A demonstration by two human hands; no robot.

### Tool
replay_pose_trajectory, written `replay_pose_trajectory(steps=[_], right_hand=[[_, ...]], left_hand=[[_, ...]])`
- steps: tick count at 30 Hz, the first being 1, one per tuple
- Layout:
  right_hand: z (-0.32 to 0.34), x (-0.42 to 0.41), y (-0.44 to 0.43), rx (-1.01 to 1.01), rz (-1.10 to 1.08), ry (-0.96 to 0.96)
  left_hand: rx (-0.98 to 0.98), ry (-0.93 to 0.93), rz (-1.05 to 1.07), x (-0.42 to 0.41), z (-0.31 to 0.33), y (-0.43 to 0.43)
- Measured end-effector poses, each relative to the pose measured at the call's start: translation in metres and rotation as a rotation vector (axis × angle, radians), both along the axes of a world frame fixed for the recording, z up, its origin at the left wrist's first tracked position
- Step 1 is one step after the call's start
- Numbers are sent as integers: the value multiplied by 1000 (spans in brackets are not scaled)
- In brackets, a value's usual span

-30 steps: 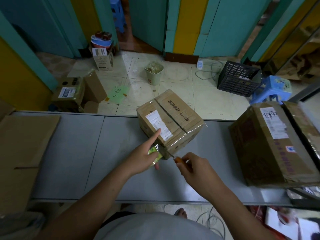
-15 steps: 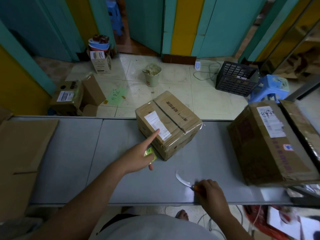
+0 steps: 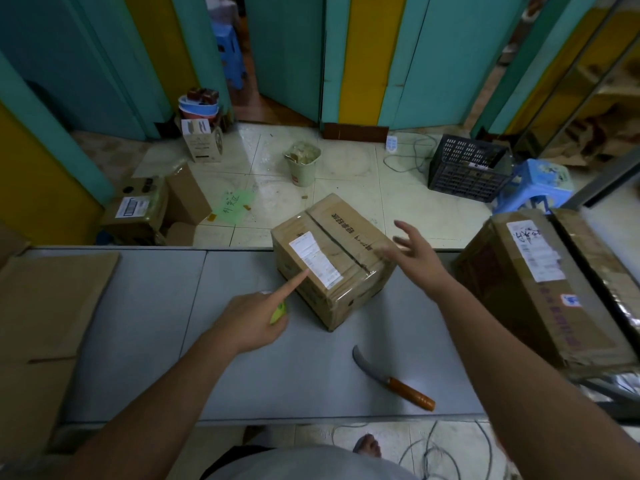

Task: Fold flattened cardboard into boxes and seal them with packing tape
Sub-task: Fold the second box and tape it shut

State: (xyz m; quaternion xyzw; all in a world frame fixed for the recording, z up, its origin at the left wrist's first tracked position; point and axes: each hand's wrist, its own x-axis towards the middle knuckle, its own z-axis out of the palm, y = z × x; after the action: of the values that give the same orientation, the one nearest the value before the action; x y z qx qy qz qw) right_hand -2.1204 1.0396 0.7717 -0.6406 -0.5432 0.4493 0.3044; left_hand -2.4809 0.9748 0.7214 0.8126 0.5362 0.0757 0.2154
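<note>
- Cardboard box (image 3: pixel 332 258), taped shut, is sitting on the grey counter (image 3: pixel 156 341) near its far edge in the head view. It is standing turned, with one lower corner pointing at the person.
- Its top seam is running from far-left to near-right, seemingly along its long axis, though the wide lens is making the proportions hard to judge. A white label is lying beside the seam.
- Left grip (image 3: pixel 252 320) is stretching its forefinger to the box's near-left upper edge, just under the label. Its other fingers are clenching a yellow-green object (image 3: pixel 278 311), which is mostly hiding in the palm, so I cannot tell what it is.
- Right grip (image 3: pixel 412 254) is hovering released, fingers spread and grasping nothing, at the box's right top corner. It is blurring, so whether it is touching the cardboard is unclear.
- A knife (image 3: pixel 394 382) with a curved blade and an orange handle is lying on the counter, well apart from both grips, with its blade pointing far-left.
- A larger box (image 3: pixel 540 289) at the right and some flattened cardboard (image 3: pixel 52 306) at the left are both being cut off by the frame edges.
- A second ago the right grip was holding the knife at the box's near corner, and half a second ago it was setting the knife down on the counter. Now the knife is lying free and the right grip is up at the box. The box and the left grip are keeping their places.
</note>
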Motion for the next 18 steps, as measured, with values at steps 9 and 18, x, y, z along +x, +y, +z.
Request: replay_pose_trajectory(steps=[9, 18], right_hand=[[-10, -24, -37, -50, -34, 46], [-22, -63, -80, 1, -133, 86]], left_hand=[[-34, 35, 172, -41, -35, -29], [-176, -117, 321, -37, -33, -47]])
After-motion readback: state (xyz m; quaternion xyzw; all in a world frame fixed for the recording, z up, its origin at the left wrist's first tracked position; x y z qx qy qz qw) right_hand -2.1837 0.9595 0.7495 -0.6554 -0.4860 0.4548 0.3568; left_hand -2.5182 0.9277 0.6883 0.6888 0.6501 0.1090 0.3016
